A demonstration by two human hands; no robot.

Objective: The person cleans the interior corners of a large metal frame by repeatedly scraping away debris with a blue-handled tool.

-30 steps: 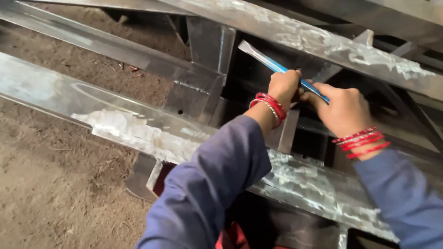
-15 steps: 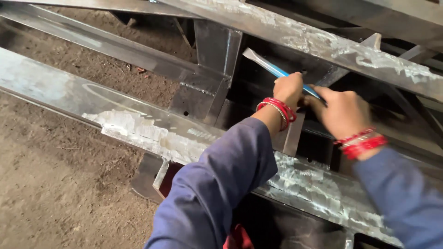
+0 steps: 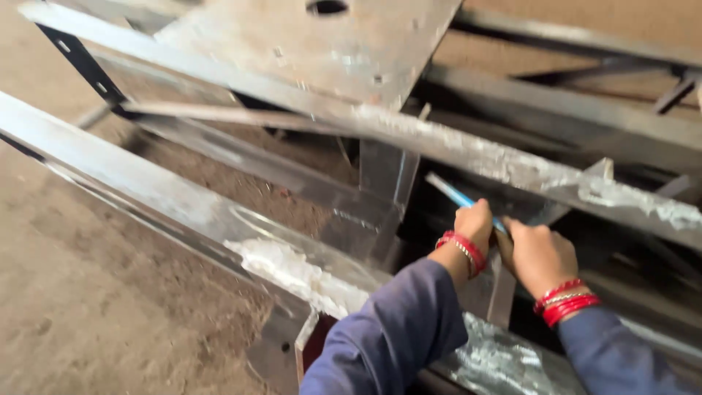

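Both my hands grip a thin blue and silver flat tool (image 3: 447, 191) that sticks out up and to the left. My left hand (image 3: 475, 222), red bangles at its wrist, closes around the tool's middle. My right hand (image 3: 537, 256), also with red bangles, holds the same tool just behind it; the tool's rear end is hidden in my fists. The hands sit in a dark gap between two long grey metal beams, close to an upright metal plate (image 3: 387, 183). Both sleeves are blue.
A long steel beam (image 3: 146, 194) with white putty patches runs across the lower left. Another coated beam (image 3: 468, 150) crosses above the hands. A flat steel plate (image 3: 307, 51) with a round hole lies at the top. Brown dirt floor (image 3: 88, 322) fills the lower left.
The view has swung up and to the left, so the hands now sit lower right in the picture. The plate with a hole has come into sight. Both hands keep their grip.
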